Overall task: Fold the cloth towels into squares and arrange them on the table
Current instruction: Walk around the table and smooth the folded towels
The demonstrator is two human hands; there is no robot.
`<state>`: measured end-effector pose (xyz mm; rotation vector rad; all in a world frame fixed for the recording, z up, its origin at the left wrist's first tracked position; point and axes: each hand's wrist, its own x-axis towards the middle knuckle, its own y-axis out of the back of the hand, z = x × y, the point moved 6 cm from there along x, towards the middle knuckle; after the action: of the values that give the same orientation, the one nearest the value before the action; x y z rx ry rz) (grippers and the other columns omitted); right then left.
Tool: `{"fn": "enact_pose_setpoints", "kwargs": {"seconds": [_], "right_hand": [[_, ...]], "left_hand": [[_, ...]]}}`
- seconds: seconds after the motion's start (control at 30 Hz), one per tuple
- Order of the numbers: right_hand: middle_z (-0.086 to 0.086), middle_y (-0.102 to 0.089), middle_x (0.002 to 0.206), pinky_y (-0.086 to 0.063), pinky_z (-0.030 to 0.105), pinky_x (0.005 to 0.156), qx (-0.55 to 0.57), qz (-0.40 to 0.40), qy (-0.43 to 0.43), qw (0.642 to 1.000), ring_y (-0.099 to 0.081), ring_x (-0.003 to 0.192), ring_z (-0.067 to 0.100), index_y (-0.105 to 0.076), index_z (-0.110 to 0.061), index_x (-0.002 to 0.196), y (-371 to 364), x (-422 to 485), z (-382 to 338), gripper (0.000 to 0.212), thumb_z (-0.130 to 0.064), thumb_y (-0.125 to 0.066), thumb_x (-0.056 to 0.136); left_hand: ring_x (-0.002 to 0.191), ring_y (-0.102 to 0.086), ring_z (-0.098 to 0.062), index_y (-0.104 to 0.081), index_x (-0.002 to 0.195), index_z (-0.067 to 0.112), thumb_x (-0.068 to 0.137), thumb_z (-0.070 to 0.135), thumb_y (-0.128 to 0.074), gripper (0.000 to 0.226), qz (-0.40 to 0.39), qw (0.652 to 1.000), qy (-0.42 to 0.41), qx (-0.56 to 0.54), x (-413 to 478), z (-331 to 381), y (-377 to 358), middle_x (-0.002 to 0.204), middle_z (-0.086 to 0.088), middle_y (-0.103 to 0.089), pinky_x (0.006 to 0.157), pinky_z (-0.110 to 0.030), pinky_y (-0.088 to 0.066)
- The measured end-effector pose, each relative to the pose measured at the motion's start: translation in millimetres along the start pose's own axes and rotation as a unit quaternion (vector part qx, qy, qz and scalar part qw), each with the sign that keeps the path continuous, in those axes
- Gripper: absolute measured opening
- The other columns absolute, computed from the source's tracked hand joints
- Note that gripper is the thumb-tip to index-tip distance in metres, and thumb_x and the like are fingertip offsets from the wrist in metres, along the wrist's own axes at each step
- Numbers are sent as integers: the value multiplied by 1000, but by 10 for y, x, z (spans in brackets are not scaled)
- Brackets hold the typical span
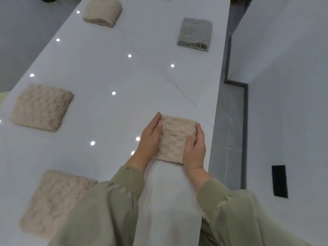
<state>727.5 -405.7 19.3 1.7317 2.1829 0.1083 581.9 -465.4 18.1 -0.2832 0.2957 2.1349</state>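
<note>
A beige folded towel (174, 137) lies as a square on the white table (110, 73), near its right edge. My left hand (150, 137) rests flat against the towel's left side. My right hand (195, 146) cups its right side, fingers curled over the edge. Three other beige folded towels lie on the table: one at the near left (55, 199), one at the middle left (41, 107), one at the far centre (103, 11). A grey folded towel (195, 33) sits at the far right.
The table's right edge (215, 121) drops to a grey tiled floor (229, 132). A white wall with a black rectangular plate (279, 181) stands to the right. My green sleeves and a white garment fill the bottom of the view.
</note>
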Motion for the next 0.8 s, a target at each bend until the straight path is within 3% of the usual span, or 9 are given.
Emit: {"fn": "enact_pose_setpoints", "kwargs": {"seconds": [0.1, 0.23, 0.5, 0.67, 0.8], "right_hand": [[-4, -35, 150, -23, 14, 106, -1, 5, -6, 1000, -31, 135, 4, -30, -15, 146, 32, -2, 22, 52, -11, -44, 96], [-7, -35, 148, -20, -3, 96, -2, 11, -4, 1000, -30, 128, -5, -30, -16, 146, 73, -33, 45, 51, -12, -45, 97], [-7, -36, 148, -20, -7, 93, -3, 19, -7, 1000, -31, 126, -5, -30, -17, 146, 85, -27, 76, 52, -10, -44, 97], [-6, -36, 148, -22, -2, 96, -10, 24, -4, 1000, -31, 126, -5, -30, -17, 146, 60, 2, 73, 53, -11, -45, 96], [-4, -37, 148, -25, 9, 103, -4, 36, -4, 999, -33, 131, 1, -31, -16, 146, 56, 78, 47, 52, -11, -45, 96]], "left_hand": [[129, -34, 2, -34, 145, 12, 101, 21, -39, 45, 1, 1000, 0, -1, -11, -8, -49, 148, 4, -37, 91, 6, -27], [132, -34, -2, -36, 144, 13, 101, 21, -39, 44, 4, 1000, -1, -4, 6, -8, -47, 148, 4, -38, 92, 5, -28], [131, -33, 0, -35, 144, 13, 101, 20, -39, 44, -1, 1000, 1, 13, -12, 10, -105, 149, 3, -36, 90, 8, -25], [130, -32, 1, -33, 145, 12, 101, 20, -39, 45, -7, 1000, -4, 17, 4, 22, -122, 149, 4, -36, 90, 8, -25], [136, -31, -4, -33, 145, 12, 101, 19, -40, 46, -8, 1000, -9, 14, 56, 34, -154, 150, 3, -35, 100, -3, -24]]}}
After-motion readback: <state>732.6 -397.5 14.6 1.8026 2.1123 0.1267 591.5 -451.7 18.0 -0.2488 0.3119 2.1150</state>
